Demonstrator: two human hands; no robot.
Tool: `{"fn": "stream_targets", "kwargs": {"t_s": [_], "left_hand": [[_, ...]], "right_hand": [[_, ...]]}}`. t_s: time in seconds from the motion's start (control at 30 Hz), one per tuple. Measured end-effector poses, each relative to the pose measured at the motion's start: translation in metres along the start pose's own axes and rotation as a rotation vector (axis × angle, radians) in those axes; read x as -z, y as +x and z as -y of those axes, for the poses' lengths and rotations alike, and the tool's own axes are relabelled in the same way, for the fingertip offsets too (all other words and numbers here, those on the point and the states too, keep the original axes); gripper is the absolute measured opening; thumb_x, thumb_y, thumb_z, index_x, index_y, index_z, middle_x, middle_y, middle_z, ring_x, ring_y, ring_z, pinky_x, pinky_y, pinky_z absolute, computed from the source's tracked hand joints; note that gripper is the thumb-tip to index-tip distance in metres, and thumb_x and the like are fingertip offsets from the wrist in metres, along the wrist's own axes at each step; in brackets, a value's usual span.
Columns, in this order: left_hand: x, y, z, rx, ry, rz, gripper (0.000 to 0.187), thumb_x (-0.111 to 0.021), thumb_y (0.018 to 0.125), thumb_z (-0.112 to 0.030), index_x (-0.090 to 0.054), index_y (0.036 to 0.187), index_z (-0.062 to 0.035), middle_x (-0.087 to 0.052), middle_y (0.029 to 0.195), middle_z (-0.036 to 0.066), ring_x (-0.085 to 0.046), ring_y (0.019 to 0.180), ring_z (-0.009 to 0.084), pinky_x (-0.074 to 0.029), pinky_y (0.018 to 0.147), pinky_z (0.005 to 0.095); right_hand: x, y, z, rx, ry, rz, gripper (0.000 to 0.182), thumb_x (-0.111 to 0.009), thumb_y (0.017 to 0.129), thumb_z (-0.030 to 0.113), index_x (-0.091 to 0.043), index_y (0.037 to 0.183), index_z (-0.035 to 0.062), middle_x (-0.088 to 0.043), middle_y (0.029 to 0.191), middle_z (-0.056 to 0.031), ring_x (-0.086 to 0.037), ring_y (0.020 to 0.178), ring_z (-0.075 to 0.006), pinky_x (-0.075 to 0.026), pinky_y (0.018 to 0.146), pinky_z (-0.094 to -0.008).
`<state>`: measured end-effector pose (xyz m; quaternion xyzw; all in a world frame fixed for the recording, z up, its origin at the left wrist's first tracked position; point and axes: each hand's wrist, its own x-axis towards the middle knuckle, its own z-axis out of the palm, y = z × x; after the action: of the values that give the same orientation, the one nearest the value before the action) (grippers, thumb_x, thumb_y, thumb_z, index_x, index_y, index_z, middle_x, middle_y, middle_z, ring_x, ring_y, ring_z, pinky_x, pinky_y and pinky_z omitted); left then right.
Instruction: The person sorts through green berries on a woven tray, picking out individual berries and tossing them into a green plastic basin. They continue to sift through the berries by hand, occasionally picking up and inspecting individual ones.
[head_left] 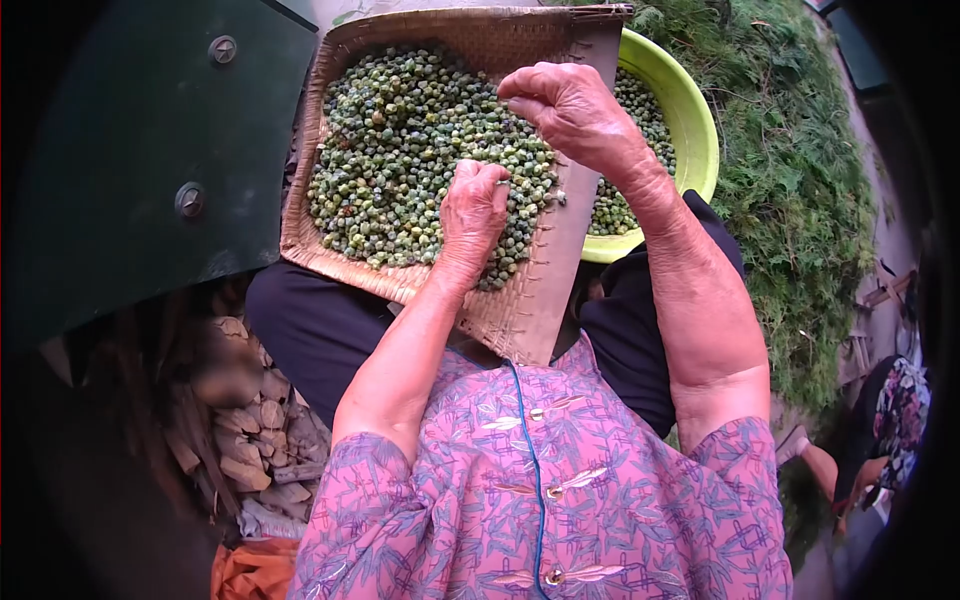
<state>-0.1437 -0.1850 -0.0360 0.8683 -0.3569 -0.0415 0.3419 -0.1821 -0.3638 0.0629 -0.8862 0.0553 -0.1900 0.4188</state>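
Observation:
A woven tray (330, 262) rests across my lap, with a heap of small round green fruits (385, 150) spread over it. My left hand (472, 210) is low over the fruits, thumb and fingers pinched together; a small dark bit shows at the fingertips, too small to name. Above the tray's right part, my right hand (570, 105) is raised with its fingers pinched; what they hold, if anything, is hidden. Beyond the tray's right edge stands a yellow-green basin (697, 130) holding more of the same fruits.
Cut green branches (790, 200) lie along the right side. A dark green panel with round studs (130, 150) stands at the left, above stacked split wood (250, 450). An orange bag (250, 570) lies at the lower left. Another person (885, 430) is at the far right.

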Motion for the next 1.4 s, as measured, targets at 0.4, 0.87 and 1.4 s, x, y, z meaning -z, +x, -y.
{"fn": "stream_targets", "kwargs": {"t_s": [0.4, 0.87, 1.4], "left_hand": [[-0.023, 0.017, 0.007, -0.196, 0.323, 0.082, 0.006, -0.065, 0.076, -0.015, -0.063, 0.079, -0.0106, -0.051, 0.079, 0.009, -0.057, 0.079, 0.0271, -0.047, 0.067, 0.0385], [0.030, 0.018, -0.038, 0.646, -1.143, 0.062, 0.012, -0.055, 0.092, -0.011, -0.056, 0.102, -0.0050, -0.061, 0.083, 0.000, -0.059, 0.067, 0.0100, -0.050, 0.061, 0.0233], [0.059, 0.000, -0.041, 0.607, -1.519, -0.001, 0.005, -0.053, 0.093, -0.010, -0.054, 0.096, -0.0060, -0.058, 0.084, 0.001, -0.054, 0.070, 0.0099, -0.049, 0.066, 0.0228]], "right_hand": [[0.002, 0.000, -0.002, -0.015, 0.004, -0.016, 0.016, -0.061, 0.081, 0.014, -0.068, 0.092, 0.0065, -0.066, 0.087, -0.0149, -0.064, 0.085, -0.0315, -0.050, 0.078, -0.0390], [-0.002, -0.010, 0.001, -0.081, -0.051, 0.187, 0.021, -0.066, 0.077, 0.009, -0.066, 0.096, 0.0022, -0.067, 0.085, -0.0142, -0.066, 0.080, -0.0260, -0.052, 0.072, -0.0341], [-0.015, -0.015, 0.015, -0.336, 0.518, 0.398, 0.016, -0.063, 0.081, 0.005, -0.064, 0.095, -0.0004, -0.064, 0.077, -0.0028, -0.059, 0.069, -0.0085, -0.051, 0.065, -0.0232]]}}
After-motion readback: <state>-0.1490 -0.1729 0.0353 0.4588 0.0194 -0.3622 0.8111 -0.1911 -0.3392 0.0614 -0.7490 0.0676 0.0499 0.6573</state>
